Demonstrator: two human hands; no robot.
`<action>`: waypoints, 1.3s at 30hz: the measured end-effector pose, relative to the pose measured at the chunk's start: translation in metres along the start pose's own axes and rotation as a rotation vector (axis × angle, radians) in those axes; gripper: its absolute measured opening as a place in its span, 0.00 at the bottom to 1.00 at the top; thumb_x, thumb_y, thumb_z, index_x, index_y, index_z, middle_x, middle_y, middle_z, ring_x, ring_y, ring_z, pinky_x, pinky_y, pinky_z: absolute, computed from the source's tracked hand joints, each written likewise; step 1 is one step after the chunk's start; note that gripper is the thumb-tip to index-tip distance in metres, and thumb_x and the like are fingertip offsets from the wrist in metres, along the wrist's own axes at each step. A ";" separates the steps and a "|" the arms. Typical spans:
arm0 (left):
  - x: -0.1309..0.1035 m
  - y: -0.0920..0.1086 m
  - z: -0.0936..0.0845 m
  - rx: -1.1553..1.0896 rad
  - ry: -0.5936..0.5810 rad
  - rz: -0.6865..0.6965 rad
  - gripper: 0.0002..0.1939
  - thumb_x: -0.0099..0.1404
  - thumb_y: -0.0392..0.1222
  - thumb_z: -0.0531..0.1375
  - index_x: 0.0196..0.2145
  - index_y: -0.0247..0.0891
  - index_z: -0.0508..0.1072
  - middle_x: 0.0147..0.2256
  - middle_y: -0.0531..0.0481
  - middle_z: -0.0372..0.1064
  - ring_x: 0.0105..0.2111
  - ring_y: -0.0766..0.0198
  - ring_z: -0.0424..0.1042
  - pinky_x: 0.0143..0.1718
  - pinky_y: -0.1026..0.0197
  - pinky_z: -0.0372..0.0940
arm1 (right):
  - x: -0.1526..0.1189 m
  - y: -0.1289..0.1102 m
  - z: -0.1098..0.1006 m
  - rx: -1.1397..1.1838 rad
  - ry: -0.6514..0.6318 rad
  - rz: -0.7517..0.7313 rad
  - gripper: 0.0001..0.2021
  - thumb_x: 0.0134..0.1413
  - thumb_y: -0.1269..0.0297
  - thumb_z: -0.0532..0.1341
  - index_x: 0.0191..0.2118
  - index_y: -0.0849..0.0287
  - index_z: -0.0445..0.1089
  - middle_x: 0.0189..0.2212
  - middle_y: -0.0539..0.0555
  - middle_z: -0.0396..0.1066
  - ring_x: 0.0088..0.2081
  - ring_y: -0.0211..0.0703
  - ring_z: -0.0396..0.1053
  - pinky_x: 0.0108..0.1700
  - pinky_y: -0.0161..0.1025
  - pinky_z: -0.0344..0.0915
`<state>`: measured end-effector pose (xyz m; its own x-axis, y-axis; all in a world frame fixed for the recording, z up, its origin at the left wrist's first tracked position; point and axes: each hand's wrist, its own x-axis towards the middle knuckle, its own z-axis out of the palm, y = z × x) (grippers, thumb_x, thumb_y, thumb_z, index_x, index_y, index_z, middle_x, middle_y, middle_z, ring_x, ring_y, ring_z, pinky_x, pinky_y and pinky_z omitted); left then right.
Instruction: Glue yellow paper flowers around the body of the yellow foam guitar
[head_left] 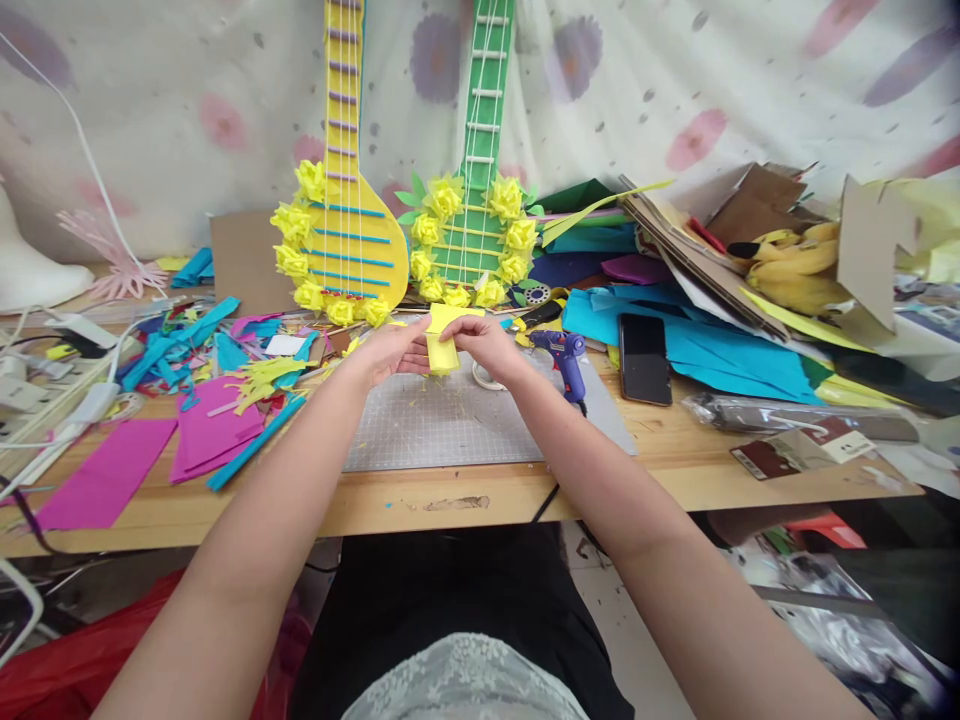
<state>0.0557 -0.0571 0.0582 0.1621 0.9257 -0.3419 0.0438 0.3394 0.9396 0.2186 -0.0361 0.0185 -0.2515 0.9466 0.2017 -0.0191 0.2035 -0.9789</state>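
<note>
A folded piece of yellow paper [443,352] is held up above the grey cutting mat [442,430]. My left hand [394,352] grips it from the left, fingers behind the paper. From the right, my right hand [484,342] pinches its upper part between thumb and fingers. Just behind my hands stand a yellow paper guitar [375,225] and a green paper guitar [450,262], both edged with yellow paper flowers. Partly behind my right wrist lies a roll of tape [486,378]. A purple glue gun [568,365] rests on the mat's right side.
Magenta paper sheets [112,470], a blue paper strip [255,443] and mixed scraps cover the table's left. To the right are a black phone [645,358], blue paper [720,350] and a leaning cardboard pile [697,250]. A white cable [90,150] hangs at the far left.
</note>
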 end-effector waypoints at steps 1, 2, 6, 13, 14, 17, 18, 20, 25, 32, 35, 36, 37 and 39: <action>-0.001 0.000 0.001 0.027 0.011 0.017 0.13 0.52 0.49 0.67 0.24 0.34 0.75 0.25 0.40 0.75 0.26 0.57 0.75 0.36 0.53 0.71 | 0.000 0.000 0.000 -0.003 -0.003 -0.010 0.06 0.37 0.72 0.57 0.22 0.58 0.72 0.25 0.48 0.69 0.31 0.36 0.65 0.38 0.37 0.64; -0.002 0.000 0.003 0.055 0.032 0.037 0.13 0.52 0.47 0.67 0.24 0.34 0.75 0.26 0.40 0.75 0.26 0.57 0.75 0.36 0.53 0.71 | 0.000 0.000 0.000 0.002 -0.005 -0.011 0.06 0.37 0.71 0.58 0.22 0.58 0.72 0.25 0.48 0.69 0.31 0.36 0.65 0.38 0.37 0.64; -0.004 0.001 0.007 0.108 0.142 0.125 0.09 0.50 0.42 0.68 0.23 0.34 0.75 0.24 0.44 0.74 0.26 0.58 0.75 0.36 0.51 0.71 | -0.005 -0.008 0.000 0.091 -0.004 0.042 0.05 0.40 0.69 0.58 0.27 0.57 0.70 0.28 0.48 0.70 0.31 0.36 0.67 0.36 0.36 0.67; 0.000 0.003 0.010 0.177 0.259 0.237 0.07 0.52 0.40 0.66 0.22 0.34 0.74 0.23 0.47 0.72 0.25 0.58 0.74 0.38 0.48 0.71 | -0.008 -0.013 0.001 0.107 -0.034 0.153 0.15 0.39 0.66 0.67 0.36 0.56 0.64 0.25 0.47 0.68 0.30 0.36 0.69 0.33 0.37 0.68; 0.000 0.003 0.010 0.175 0.262 0.235 0.08 0.52 0.40 0.66 0.22 0.34 0.74 0.23 0.47 0.72 0.25 0.58 0.74 0.38 0.48 0.71 | -0.007 -0.012 0.001 0.108 -0.025 0.161 0.15 0.38 0.68 0.67 0.35 0.56 0.64 0.24 0.46 0.67 0.29 0.36 0.68 0.33 0.37 0.67; -0.002 0.005 0.010 0.151 0.222 0.207 0.09 0.52 0.42 0.67 0.23 0.33 0.74 0.24 0.46 0.73 0.26 0.58 0.74 0.37 0.50 0.71 | -0.004 -0.010 0.002 0.114 0.011 0.172 0.15 0.39 0.70 0.66 0.35 0.56 0.63 0.22 0.44 0.65 0.26 0.35 0.67 0.32 0.36 0.67; -0.002 0.005 0.010 0.149 0.205 0.195 0.09 0.52 0.42 0.67 0.24 0.33 0.74 0.24 0.45 0.73 0.26 0.59 0.74 0.36 0.51 0.71 | -0.003 -0.010 0.002 0.110 0.020 0.172 0.15 0.39 0.71 0.66 0.36 0.57 0.63 0.22 0.44 0.65 0.26 0.34 0.67 0.32 0.36 0.66; -0.003 0.004 0.010 0.160 0.179 0.181 0.09 0.50 0.41 0.68 0.23 0.33 0.74 0.24 0.46 0.73 0.26 0.60 0.74 0.35 0.53 0.72 | -0.003 -0.012 0.002 0.100 0.022 0.173 0.15 0.40 0.71 0.65 0.36 0.57 0.63 0.22 0.43 0.65 0.26 0.34 0.67 0.32 0.36 0.66; -0.001 0.000 0.008 0.193 0.190 0.164 0.09 0.48 0.39 0.68 0.21 0.32 0.72 0.21 0.51 0.71 0.23 0.64 0.72 0.30 0.59 0.71 | -0.002 -0.012 0.001 0.074 0.012 0.190 0.14 0.40 0.72 0.64 0.35 0.57 0.62 0.23 0.44 0.64 0.27 0.33 0.67 0.32 0.34 0.67; 0.000 0.002 0.010 0.100 0.204 0.223 0.09 0.51 0.39 0.67 0.23 0.32 0.73 0.22 0.49 0.71 0.24 0.65 0.72 0.32 0.58 0.71 | -0.002 -0.013 0.003 0.022 -0.029 0.182 0.13 0.43 0.72 0.64 0.36 0.57 0.62 0.25 0.45 0.64 0.29 0.35 0.68 0.35 0.37 0.69; 0.002 0.002 0.009 0.111 0.247 0.263 0.08 0.51 0.36 0.66 0.21 0.32 0.72 0.21 0.50 0.70 0.23 0.66 0.71 0.33 0.57 0.71 | -0.004 -0.020 0.006 -0.021 -0.018 0.163 0.14 0.44 0.66 0.65 0.38 0.56 0.61 0.28 0.47 0.65 0.31 0.36 0.68 0.34 0.37 0.70; 0.002 0.002 0.008 0.127 0.245 0.268 0.08 0.51 0.36 0.66 0.21 0.32 0.72 0.22 0.50 0.70 0.24 0.65 0.71 0.33 0.56 0.72 | -0.004 -0.023 0.008 -0.035 -0.006 0.155 0.14 0.45 0.64 0.65 0.38 0.56 0.61 0.30 0.48 0.66 0.32 0.36 0.68 0.33 0.37 0.70; 0.003 0.001 0.008 0.143 0.236 0.270 0.07 0.52 0.36 0.66 0.21 0.32 0.72 0.22 0.50 0.71 0.24 0.65 0.71 0.33 0.56 0.72 | -0.004 -0.024 0.009 -0.046 0.007 0.146 0.14 0.47 0.63 0.64 0.38 0.56 0.61 0.31 0.49 0.66 0.32 0.36 0.68 0.33 0.36 0.70; 0.003 0.001 0.006 0.162 0.212 0.271 0.07 0.52 0.36 0.65 0.20 0.32 0.72 0.22 0.49 0.71 0.24 0.64 0.72 0.33 0.56 0.72 | -0.001 -0.024 0.013 -0.053 0.026 0.131 0.11 0.49 0.64 0.62 0.38 0.56 0.61 0.30 0.48 0.66 0.32 0.35 0.68 0.33 0.36 0.69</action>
<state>0.0618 -0.0551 0.0584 -0.0179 0.9980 -0.0601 0.1853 0.0624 0.9807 0.2073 -0.0454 0.0412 -0.2237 0.9719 0.0740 0.0631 0.0902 -0.9939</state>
